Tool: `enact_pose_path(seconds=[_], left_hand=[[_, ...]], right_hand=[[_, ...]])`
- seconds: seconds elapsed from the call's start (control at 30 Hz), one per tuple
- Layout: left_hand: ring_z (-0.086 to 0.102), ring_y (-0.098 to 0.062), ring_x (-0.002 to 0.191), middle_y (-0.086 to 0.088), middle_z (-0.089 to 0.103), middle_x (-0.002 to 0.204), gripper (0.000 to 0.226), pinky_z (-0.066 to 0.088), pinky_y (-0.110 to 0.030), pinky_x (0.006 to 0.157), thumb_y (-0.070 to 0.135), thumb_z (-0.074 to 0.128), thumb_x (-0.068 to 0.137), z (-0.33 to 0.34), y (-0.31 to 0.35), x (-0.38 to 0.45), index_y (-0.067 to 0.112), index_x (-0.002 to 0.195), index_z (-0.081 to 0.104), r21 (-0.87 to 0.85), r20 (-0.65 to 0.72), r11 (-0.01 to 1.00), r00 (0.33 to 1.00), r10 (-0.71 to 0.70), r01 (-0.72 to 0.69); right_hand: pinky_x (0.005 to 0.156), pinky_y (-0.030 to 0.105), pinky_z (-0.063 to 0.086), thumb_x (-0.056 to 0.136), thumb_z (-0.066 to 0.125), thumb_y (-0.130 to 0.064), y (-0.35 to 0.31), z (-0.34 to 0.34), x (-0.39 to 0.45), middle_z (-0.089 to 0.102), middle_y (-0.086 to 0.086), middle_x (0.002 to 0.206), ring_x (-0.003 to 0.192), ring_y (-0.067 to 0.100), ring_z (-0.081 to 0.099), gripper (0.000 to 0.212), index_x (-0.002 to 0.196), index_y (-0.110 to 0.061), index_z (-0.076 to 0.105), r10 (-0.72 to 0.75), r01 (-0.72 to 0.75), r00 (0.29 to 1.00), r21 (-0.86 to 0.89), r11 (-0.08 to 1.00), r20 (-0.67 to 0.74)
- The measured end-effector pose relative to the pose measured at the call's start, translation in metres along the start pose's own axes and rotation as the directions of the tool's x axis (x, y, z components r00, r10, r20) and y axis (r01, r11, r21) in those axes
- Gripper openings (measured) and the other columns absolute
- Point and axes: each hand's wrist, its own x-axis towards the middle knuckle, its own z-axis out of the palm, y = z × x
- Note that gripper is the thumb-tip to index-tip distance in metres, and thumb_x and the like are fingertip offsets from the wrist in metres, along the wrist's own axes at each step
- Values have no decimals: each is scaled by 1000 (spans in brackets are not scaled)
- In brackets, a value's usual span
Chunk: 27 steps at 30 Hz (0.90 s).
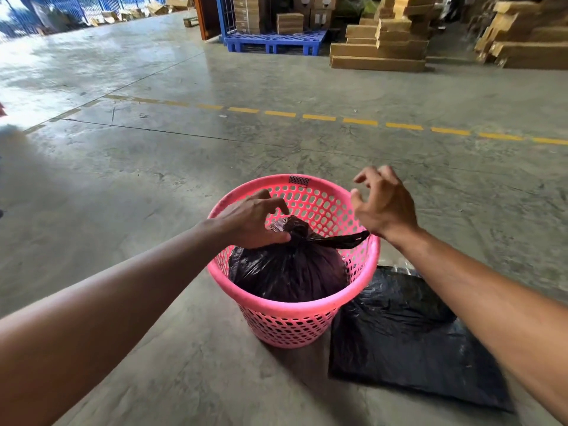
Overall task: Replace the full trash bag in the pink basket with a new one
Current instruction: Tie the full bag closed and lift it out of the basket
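Observation:
A pink perforated basket (285,327) stands on the concrete floor in front of me. Inside sits a full black trash bag (289,272), tied in a knot at the top, with one loose tail lying over the right rim. My left hand (252,222) is at the knot, thumb against its left side and fingers curled above it. My right hand (384,204) hovers over the basket's right rim with fingers spread and nothing in them. A flat, folded new black bag (405,342) lies on the floor just right of the basket.
Bare concrete floor (153,179) surrounds the basket, crossed by a dashed yellow line (359,121) farther away. Stacked cardboard sheets (384,41) and a blue pallet (273,41) with boxes stand far off at the back.

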Motion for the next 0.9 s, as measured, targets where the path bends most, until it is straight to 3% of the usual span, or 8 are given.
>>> enact_pose_path(seconds=[0.1, 0.17, 0.3, 0.47, 0.57, 0.73, 0.9], left_hand=[[63, -26, 99, -1, 54, 119, 88, 55, -42, 86, 81, 60, 60, 20, 17, 4, 40, 138, 51, 102, 143, 995, 990, -12, -2], [67, -31, 100, -5, 64, 115, 74, 57, -43, 84, 68, 69, 66, 32, 23, 5, 34, 132, 60, 110, 160, 994, 987, 2, -20], [72, -32, 90, -8, 77, 95, 24, 54, -35, 72, 28, 79, 79, 34, 34, 11, 20, 101, 76, 27, 23, 1000, 1000, -11, 11], [70, -29, 87, -4, 77, 90, 16, 53, -35, 73, 26, 74, 78, 14, 29, 15, 20, 92, 77, 4, -78, 1000, 997, 15, -15], [70, -26, 81, 2, 73, 77, 13, 53, -34, 72, 23, 71, 75, -12, 27, 13, 24, 87, 77, -58, -173, 998, 985, -24, 14], [65, -18, 74, 2, 71, 73, 17, 47, -26, 79, 20, 68, 76, -89, 35, 7, 19, 88, 81, -184, -453, 981, 879, -146, 68], [66, -6, 79, 12, 70, 77, 18, 53, -23, 82, 30, 69, 75, -181, 33, -22, 31, 89, 80, -269, -668, 958, 697, -262, 103]], right_hand=[[89, 42, 50, 90, 52, -44, 18, 4, -4, 65, 18, 124, 110, 40, 64, 38, 122, -24, 53, 252, -243, 942, -69, 968, 222], [90, 40, 49, 93, 53, -40, 21, 12, -13, 69, 17, 125, 114, 38, 64, 36, 124, -24, 55, 259, -267, 909, -19, 963, 326], [85, 39, 49, 92, 54, -33, 20, 18, -21, 72, 13, 122, 110, 37, 65, 31, 122, -28, 61, 270, -280, 936, 13, 960, 226], [83, 39, 52, 89, 54, -33, 18, 20, -23, 73, 12, 120, 107, 38, 67, 34, 121, -33, 65, 309, -329, 931, 79, 941, 193], [83, 40, 53, 88, 55, -34, 19, 22, -23, 73, 11, 120, 107, 39, 67, 34, 121, -33, 66, 322, -342, 929, 96, 935, 181], [77, 39, 47, 89, 54, -36, 20, 21, -25, 73, 15, 117, 104, 42, 66, 32, 118, -33, 66, 300, -323, 937, 121, 939, 178], [72, 41, 43, 89, 49, -36, 22, 18, -27, 71, 21, 120, 103, 47, 65, 35, 119, -26, 65, 231, -257, 951, 107, 961, 207]])
